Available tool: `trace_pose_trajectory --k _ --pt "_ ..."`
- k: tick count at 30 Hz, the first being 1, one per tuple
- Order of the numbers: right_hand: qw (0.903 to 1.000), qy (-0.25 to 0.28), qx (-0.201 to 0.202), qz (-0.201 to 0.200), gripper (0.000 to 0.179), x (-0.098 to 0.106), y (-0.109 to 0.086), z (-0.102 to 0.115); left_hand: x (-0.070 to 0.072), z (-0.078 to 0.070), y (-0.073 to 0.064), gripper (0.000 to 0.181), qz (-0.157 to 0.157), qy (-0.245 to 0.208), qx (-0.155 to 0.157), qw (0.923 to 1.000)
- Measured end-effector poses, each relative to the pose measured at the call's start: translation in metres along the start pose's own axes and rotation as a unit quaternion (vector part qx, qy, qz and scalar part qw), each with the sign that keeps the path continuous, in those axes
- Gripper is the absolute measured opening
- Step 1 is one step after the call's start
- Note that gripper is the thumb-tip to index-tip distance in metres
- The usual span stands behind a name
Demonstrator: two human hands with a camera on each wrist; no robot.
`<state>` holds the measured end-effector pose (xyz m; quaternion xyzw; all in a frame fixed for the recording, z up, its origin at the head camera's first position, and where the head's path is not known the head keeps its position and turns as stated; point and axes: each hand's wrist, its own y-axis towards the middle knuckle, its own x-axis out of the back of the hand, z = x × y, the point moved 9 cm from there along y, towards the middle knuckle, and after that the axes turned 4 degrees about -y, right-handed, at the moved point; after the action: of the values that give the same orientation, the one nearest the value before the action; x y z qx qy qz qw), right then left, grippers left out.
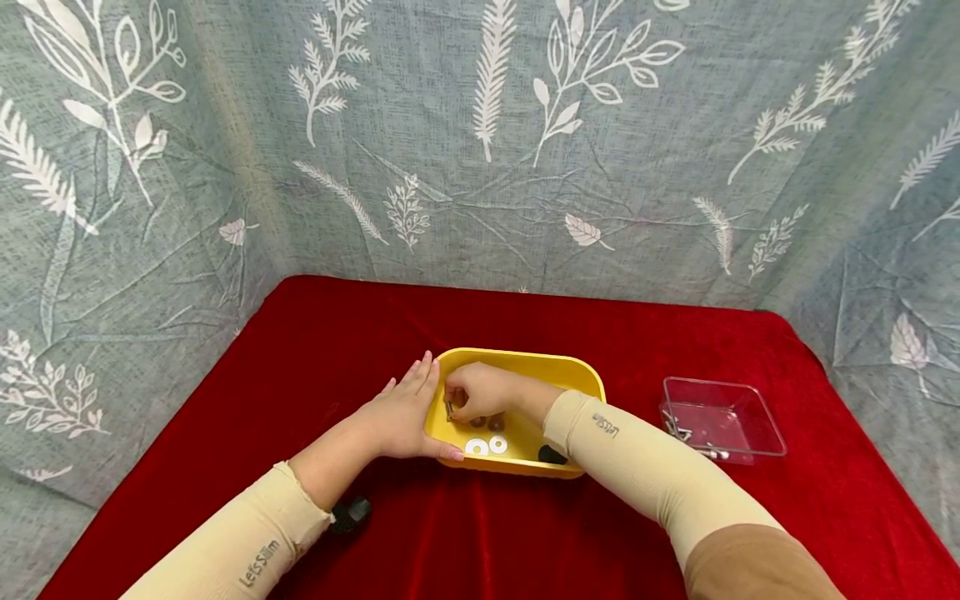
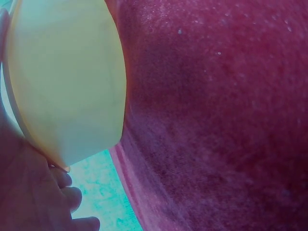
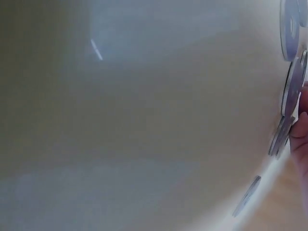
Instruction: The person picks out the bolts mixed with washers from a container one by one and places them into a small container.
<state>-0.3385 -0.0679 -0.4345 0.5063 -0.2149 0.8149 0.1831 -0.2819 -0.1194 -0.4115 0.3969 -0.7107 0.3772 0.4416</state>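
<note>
My left hand (image 1: 401, 417) lies spread against the left end of a yellow plastic bin (image 1: 540, 357), its straight fingers along the rim and the thumb over the near left corner. Inside the bin, my right hand (image 1: 483, 390) pinches a grey metal washer (image 1: 449, 410), seen edge-on, between thumb and fingertips. Two pale washers (image 1: 476, 448) lie on the bin floor near the front, with darker washers close under the right hand. In the right wrist view, several washers (image 3: 290, 89) line the right side beside the fingertips (image 3: 299, 126).
Right of the bin stands a clear plastic tray (image 1: 723, 417) with small metal pieces along its left side. A dark object (image 1: 552, 454) lies in the bin's near right corner. Another black object (image 1: 351, 514) sits by the left forearm. Red cloth (image 1: 360, 333) covers the table; a patterned curtain (image 1: 450, 167) hangs behind.
</note>
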Motion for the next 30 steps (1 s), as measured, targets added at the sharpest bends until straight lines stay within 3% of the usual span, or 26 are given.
trace_pose_trajectory --k 9,15,30 --pt "0.9993 0.027 -0.007 -0.026 0.01 0.019 -0.005 -0.007 0.0 -0.001 0.0 0.134 0.002 -0.001 -0.001 1.0" --pt "0.9992 0.036 -0.002 -0.018 0.012 0.026 -0.011 -0.001 0.0 -0.001 -0.001 0.132 0.0 -0.001 -0.002 1.0" --pt "0.9964 0.065 -0.005 -0.055 0.016 0.062 -0.039 -0.016 0.0 0.0 0.001 0.133 0.001 0.0 0.007 1.0"
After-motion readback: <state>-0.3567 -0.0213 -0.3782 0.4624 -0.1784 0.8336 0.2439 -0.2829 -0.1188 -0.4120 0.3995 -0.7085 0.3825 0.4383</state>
